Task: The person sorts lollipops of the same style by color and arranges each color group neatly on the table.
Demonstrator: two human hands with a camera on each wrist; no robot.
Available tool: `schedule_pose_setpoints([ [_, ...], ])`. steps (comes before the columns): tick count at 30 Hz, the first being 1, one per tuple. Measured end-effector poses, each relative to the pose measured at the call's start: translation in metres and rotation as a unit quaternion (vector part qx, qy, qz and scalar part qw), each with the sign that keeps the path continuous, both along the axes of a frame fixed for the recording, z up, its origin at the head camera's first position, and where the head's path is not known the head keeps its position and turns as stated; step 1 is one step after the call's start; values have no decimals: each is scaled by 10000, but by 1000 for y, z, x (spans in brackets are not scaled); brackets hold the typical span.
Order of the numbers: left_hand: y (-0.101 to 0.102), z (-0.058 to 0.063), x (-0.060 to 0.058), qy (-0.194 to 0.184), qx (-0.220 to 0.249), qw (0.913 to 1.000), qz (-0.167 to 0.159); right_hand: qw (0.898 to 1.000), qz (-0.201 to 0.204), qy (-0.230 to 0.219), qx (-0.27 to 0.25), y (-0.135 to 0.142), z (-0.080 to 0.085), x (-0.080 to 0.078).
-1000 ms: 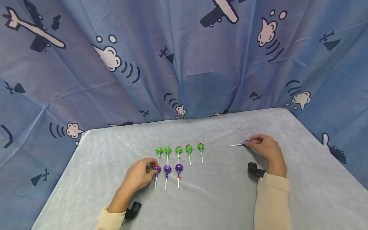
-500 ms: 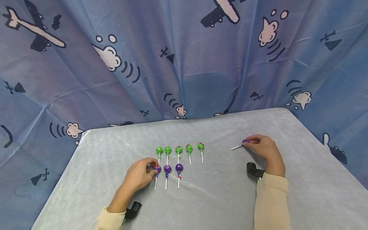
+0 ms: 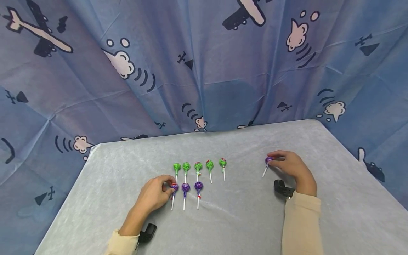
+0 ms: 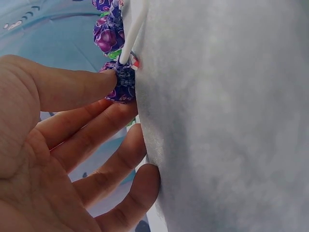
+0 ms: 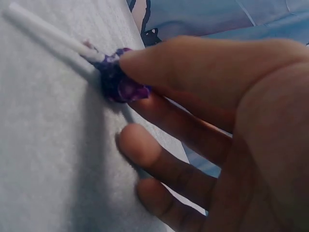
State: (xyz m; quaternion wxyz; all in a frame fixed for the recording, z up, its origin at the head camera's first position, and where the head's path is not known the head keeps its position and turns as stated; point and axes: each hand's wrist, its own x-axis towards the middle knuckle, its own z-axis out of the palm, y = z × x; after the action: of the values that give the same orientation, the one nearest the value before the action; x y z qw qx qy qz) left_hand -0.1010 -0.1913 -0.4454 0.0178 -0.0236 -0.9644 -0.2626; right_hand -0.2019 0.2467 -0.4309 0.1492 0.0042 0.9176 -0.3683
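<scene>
My left hand [image 3: 155, 193] pinches the purple head of a lollipop [image 3: 173, 202] at the left end of the nearer row. Thumb and fingers sit on either side of that wrapped head in the left wrist view, its white stick free. Off to the right, my right hand [image 3: 291, 165] holds another purple lollipop [image 3: 267, 161] by its head between thumb and fingers. Its stick [image 5: 46, 29] points toward the front and slightly left in the head view. Two more purple lollipops, a middle one [image 3: 185, 187] and a right one [image 3: 198, 186], lie beside the left hand.
Behind the purple row runs a row of several green lollipops [image 3: 198, 166], sticks toward the front. A white cloth covers the table [image 3: 236, 219]. A blue curtain [image 3: 204, 71] with airplane prints hangs at the table's back edge.
The right hand has turned its lollipop so the stick swings from pointing left to pointing toward the front, and has shifted slightly left. My left hand stays in place.
</scene>
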Motion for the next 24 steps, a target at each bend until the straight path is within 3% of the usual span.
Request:
schedule_pose_setpoints([
  [24,1,0,0,-41,8,10000,-8,9971,703,267,-91,-6,-5,-5],
])
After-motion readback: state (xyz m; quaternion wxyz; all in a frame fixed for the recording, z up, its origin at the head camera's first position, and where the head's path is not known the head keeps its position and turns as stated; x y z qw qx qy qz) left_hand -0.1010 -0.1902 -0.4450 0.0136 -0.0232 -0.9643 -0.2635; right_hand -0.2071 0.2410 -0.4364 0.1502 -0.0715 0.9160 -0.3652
